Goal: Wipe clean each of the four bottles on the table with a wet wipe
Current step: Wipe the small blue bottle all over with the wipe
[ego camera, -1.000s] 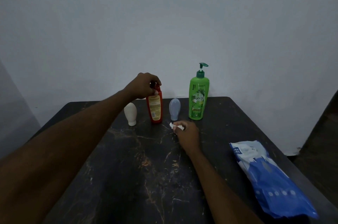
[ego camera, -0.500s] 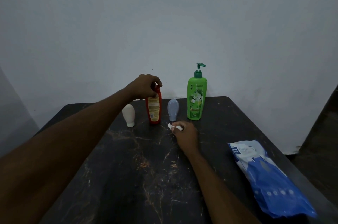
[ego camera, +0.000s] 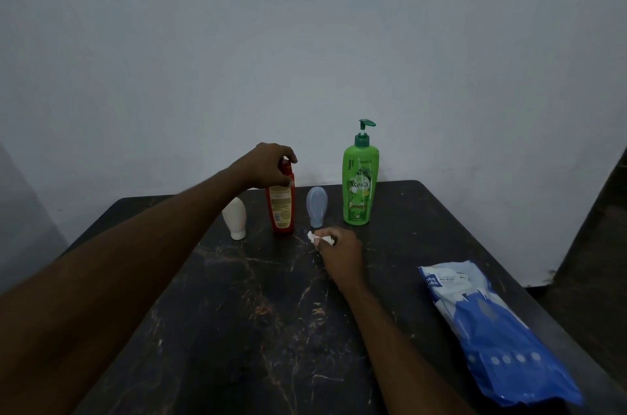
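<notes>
Several bottles stand in a row near the far edge of the dark marble table. From left to right they are a small white bottle, a red bottle, a small grey-blue bottle and a tall green pump bottle. My left hand grips the top of the upright red bottle, hiding its cap. My right hand rests on the table just in front of the grey-blue bottle and pinches a crumpled white wet wipe.
A blue and white pack of wet wipes lies near the table's right edge. A plain pale wall rises right behind the bottles. The floor drops away beyond the table's right side.
Almost nothing differs. Both hands keep their holds, and the camera view has shifted slightly.
</notes>
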Demonstrator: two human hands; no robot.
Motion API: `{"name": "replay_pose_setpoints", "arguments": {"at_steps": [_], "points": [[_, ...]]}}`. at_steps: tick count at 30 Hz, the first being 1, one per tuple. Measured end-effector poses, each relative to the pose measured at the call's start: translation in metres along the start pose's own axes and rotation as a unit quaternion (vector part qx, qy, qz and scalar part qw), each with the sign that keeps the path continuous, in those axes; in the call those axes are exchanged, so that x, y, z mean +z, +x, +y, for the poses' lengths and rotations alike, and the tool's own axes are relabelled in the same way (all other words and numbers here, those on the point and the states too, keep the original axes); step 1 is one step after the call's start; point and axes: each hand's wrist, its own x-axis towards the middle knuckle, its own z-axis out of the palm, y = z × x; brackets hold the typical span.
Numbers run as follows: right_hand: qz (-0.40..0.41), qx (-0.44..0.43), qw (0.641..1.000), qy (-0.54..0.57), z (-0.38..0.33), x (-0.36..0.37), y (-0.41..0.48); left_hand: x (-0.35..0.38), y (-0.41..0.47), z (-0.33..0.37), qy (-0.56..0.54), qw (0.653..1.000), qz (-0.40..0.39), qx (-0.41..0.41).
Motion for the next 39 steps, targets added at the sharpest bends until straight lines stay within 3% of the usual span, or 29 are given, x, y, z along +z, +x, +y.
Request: {"name": "replay_pose_setpoints", "arguments": {"at_steps": [7,12,15,23,31,39], "points": [[0.003,0.002,1.000,0.011,0.000,-0.001,0.000,0.000,0.003,0.008,0.051,0.998,0.042,0.016],[0.005,0.000,1.000,0.021,0.003,0.001,0.002,0.007,0.004,0.031,0.195,0.961,0.122,0.155],[0.015,-0.005,0.999,0.031,0.004,0.001,0.002,0.022,0.006,0.051,0.240,0.943,0.097,0.206],[0.022,-0.009,0.998,0.059,0.007,0.000,0.002,0.081,0.016,0.058,0.275,0.957,-0.026,0.092],[0.083,-0.004,0.994,0.070,0.009,-0.001,0.007,0.091,0.012,0.051,0.232,0.969,-0.002,0.090],[0.182,0.075,0.941,0.277,0.004,-0.015,0.007,0.088,-0.042,0.050,0.012,1.000,0.023,0.017]]}}
